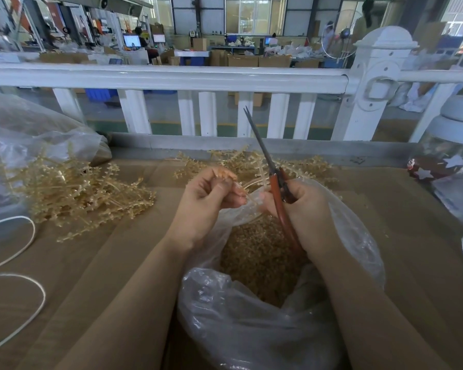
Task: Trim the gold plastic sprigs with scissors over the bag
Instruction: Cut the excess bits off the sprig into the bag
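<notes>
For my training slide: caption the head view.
Right hand grips scissors, left hand pinches gold sprig over bag.

Brown tabletop (123, 252) with heaps of gold sprigs, bags and cord

A heap of gold plastic sprigs (75, 193) lies at the left, just beside a crumpled clear bag (24, 140) at the far-left edge; a second heap (300, 166) lies along the far side, against the grey ledge. An open clear plastic bag (241, 324) — filled with gold trimmings — sits at the near middle. White cord (24, 263) loops across the left, and a star-marked package (439, 166) rests at the right edge.
</notes>
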